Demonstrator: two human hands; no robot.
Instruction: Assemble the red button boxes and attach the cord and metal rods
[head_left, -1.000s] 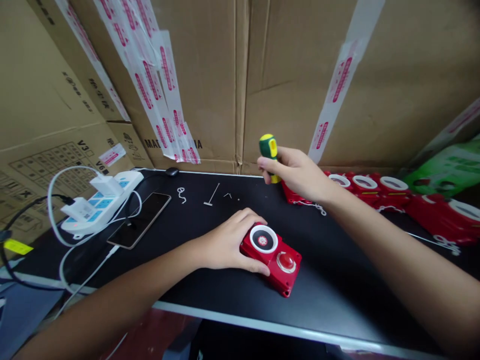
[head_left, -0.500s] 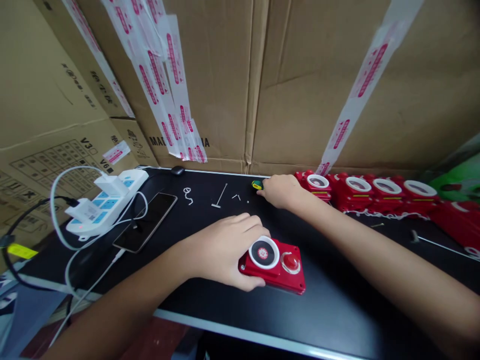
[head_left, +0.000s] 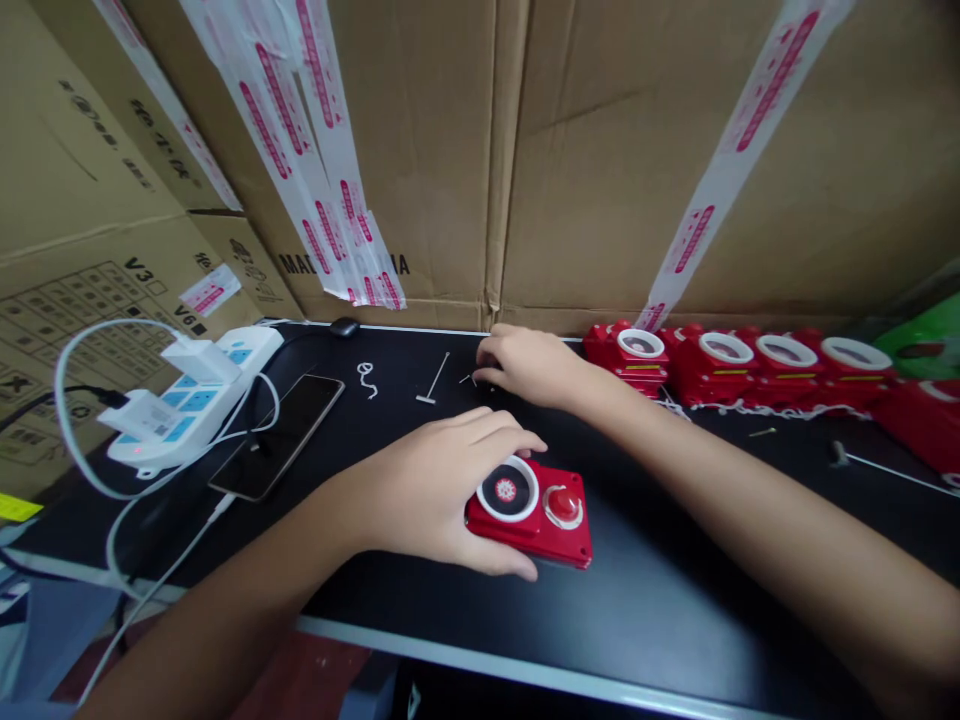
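We see the device (head_left: 544, 535) is red, its ring (head_left: 534, 493) white, and its disc (head_left: 490, 489) dark with a red-and-white emblem (head_left: 506, 489). The table (head_left: 660, 600) we find black with a pale edge (head_left: 480, 663). The cardboard (head_left: 615, 190) is brown, the tape (head_left: 720, 180) white with pink marks (head_left: 694, 238), the power strip (head_left: 214, 405) white with blue sockets (head_left: 196, 402).

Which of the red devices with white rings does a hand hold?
The red device gripped by the left hand, nearest the front of the black table; the other red devices sit at back right, no hand on them.
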